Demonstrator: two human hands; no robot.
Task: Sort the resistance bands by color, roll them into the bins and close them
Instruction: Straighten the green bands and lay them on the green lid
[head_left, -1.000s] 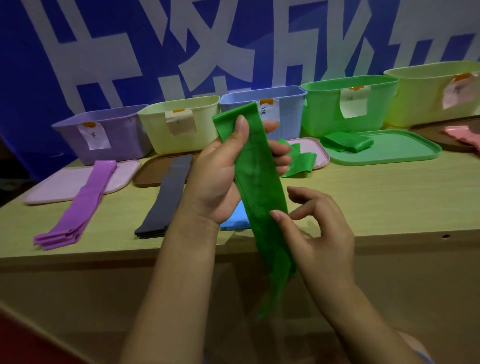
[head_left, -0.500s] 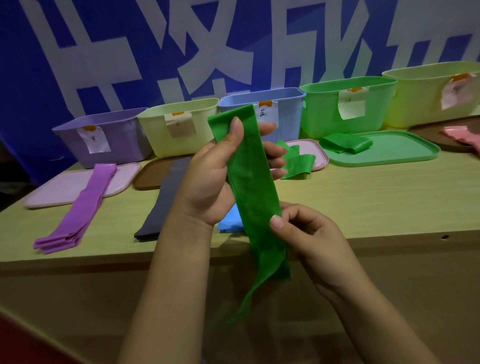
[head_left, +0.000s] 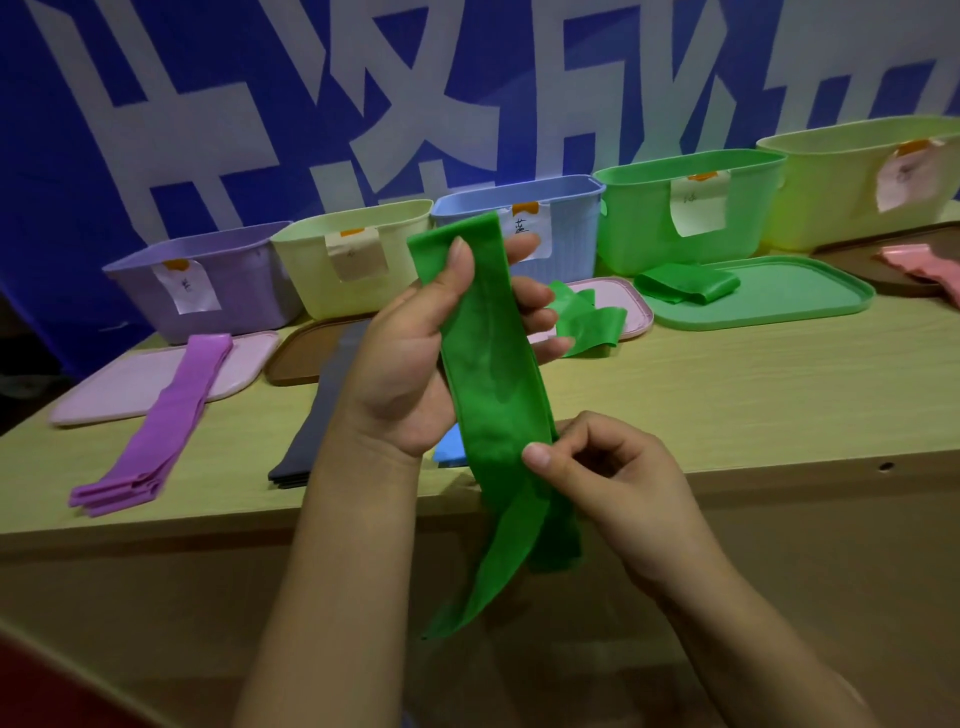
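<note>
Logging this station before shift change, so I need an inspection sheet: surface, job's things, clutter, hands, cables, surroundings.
Surface: wooden table, one small hole near its front edge.
Job's things: green band held upright; five open bins in a row with lids lying before them; purple band, dark band, a blue one partly hidden, folded green bands, pink band at right.
Clutter: nothing seen.
Hands: left hand grips the green band's top; right hand pinches it lower down.
Cables: nothing seen.
Surroundings: blue banner with white characters.

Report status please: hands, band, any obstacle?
Left hand grips green band near top. Right hand pinches it lower. Green bin open, nothing in the way.
</note>
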